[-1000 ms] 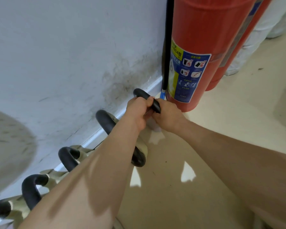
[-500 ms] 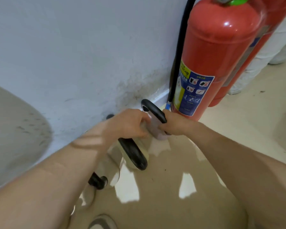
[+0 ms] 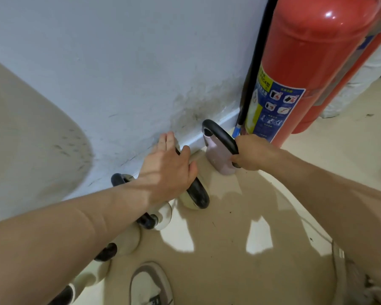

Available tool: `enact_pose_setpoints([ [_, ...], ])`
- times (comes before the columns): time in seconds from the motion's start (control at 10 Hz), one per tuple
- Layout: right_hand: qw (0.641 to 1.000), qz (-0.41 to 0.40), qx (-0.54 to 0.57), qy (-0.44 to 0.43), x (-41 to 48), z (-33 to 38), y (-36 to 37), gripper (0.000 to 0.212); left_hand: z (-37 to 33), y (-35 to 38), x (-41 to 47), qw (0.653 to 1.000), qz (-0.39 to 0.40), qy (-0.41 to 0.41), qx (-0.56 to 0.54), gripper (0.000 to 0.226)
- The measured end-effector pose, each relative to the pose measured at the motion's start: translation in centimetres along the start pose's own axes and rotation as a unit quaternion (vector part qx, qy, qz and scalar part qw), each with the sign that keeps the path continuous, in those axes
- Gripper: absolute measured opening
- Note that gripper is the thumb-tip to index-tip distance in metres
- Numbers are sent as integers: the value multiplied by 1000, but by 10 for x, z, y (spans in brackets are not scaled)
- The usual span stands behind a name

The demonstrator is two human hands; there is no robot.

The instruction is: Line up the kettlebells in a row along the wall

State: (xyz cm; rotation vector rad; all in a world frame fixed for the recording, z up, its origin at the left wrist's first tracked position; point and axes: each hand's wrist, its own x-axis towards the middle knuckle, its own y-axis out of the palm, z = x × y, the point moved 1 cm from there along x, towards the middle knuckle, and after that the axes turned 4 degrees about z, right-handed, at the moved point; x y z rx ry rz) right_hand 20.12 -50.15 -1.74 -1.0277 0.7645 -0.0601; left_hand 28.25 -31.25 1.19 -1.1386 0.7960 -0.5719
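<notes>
A pale pink kettlebell (image 3: 216, 157) with a black handle stands on the floor by the wall, close to the fire extinguisher. My right hand (image 3: 253, 153) grips the near end of its handle. To its left a cream kettlebell (image 3: 195, 194) with a black handle stands beside it. My left hand (image 3: 169, 166) rests over that handle with fingers spread. Further cream kettlebells (image 3: 161, 216) run back along the wall, partly hidden under my left forearm.
A red fire extinguisher (image 3: 306, 69) with a black hose stands against the wall right of the pink kettlebell, a second red one behind it. White rolls (image 3: 352, 89) lie at far right. My shoe (image 3: 150, 285) is on the glossy beige floor.
My left hand has let go of the pink kettlebell's handle and moved left onto the cream kettlebell. My right hand stays on the pink kettlebell's handle. The view has pulled back.
</notes>
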Motion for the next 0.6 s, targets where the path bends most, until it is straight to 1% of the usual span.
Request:
enact_pose_setpoints([
  [0.1,1000,-9,-8,2,0,0,1,26,-2,-3,-1,1000,1,1,4,51],
  [0.2,1000,1,-11,7,2,2,-2,24,0,-3,0,999,15,11,32,55],
  [0.3,1000,29,-2,4,1,0,-5,19,1,-3,-1,997,29,37,55,62],
  [0.4,998,43,-35,2,-13,3,-10,24,2,-8,-3,997,68,24,25,53],
  [0.5,990,119,-81,-4,-37,6,-32,21,5,-14,-12,996,76,47,19,46],
  [0.6,976,168,-136,-5,-69,3,-64,22,11,-32,-36,985,155,75,0,42],
])
